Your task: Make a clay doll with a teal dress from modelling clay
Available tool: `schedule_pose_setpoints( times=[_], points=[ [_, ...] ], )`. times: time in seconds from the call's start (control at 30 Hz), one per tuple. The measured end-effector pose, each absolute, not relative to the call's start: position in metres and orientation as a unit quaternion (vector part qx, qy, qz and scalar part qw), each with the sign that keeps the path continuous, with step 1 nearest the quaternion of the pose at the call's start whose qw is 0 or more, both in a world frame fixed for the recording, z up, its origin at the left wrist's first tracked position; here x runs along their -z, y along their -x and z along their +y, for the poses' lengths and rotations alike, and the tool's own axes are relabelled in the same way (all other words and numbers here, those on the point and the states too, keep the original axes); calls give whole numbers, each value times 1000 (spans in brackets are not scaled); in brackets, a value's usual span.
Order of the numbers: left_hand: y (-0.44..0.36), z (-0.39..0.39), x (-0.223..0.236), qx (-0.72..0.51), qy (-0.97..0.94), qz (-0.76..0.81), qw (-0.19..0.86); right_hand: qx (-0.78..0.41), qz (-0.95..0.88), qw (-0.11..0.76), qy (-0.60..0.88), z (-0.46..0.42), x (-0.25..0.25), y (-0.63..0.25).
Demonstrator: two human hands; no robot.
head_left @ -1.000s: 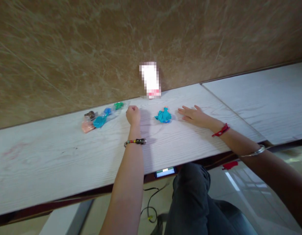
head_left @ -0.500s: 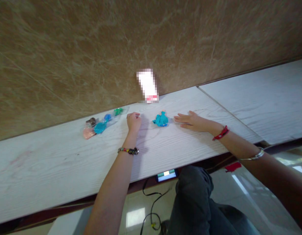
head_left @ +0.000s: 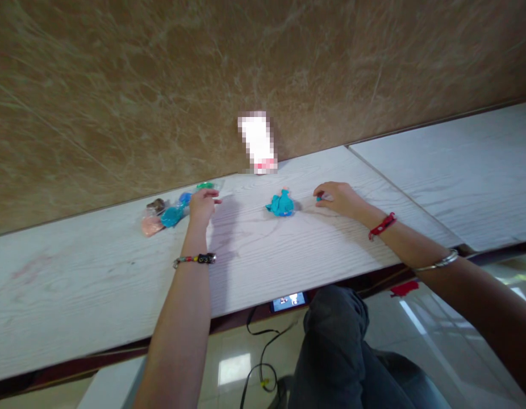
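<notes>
A teal clay figure (head_left: 281,203) with a small peach tip stands on the white bench between my hands. To its right, my right hand (head_left: 337,197) pinches a small teal piece of clay (head_left: 318,199) between thumb and fingertips, just over the surface. My left hand (head_left: 202,205) hovers beside the clear packets, its fingers loosely apart and nothing visible in them. Among these packets are a green one (head_left: 205,185), a blue one (head_left: 185,198), a teal one (head_left: 172,216), a brown one (head_left: 156,205) and a peach one (head_left: 152,225). My left hand partly covers the nearest packets.
A blurred-out white upright object (head_left: 258,142) leans against the brown marbled wall (head_left: 161,85) behind the bench (head_left: 96,284). Below the front edge are a lit phone screen (head_left: 288,301), a black cable (head_left: 263,352) and my knee (head_left: 335,318).
My left hand has moved left toward the packets and its fingers have loosened. My right hand, flat with fingers spread before, has curled into a pinch on a teal piece of clay.
</notes>
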State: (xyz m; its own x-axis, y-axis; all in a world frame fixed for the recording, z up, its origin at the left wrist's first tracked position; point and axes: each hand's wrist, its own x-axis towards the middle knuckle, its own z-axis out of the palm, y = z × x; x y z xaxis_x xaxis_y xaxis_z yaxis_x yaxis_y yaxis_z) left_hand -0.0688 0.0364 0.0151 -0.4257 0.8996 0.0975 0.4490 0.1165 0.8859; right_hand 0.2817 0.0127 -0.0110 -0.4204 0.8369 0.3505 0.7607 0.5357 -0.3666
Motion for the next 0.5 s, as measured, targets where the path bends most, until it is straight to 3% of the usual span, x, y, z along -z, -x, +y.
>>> schedule_pose_setpoints(
  times=[0.17,0.3,0.5],
  points=[
    [54,38,-17,-386,-592,700,105,-79,-840,225,487,10,10,-280],
    [19,28,-19,-306,-736,603,-34,-72,-884,181,425,5,11,-280],
    [-25,4,-16,-199,-884,420,-60,-49,-885,136,443,1,11,-283]
  ],
)
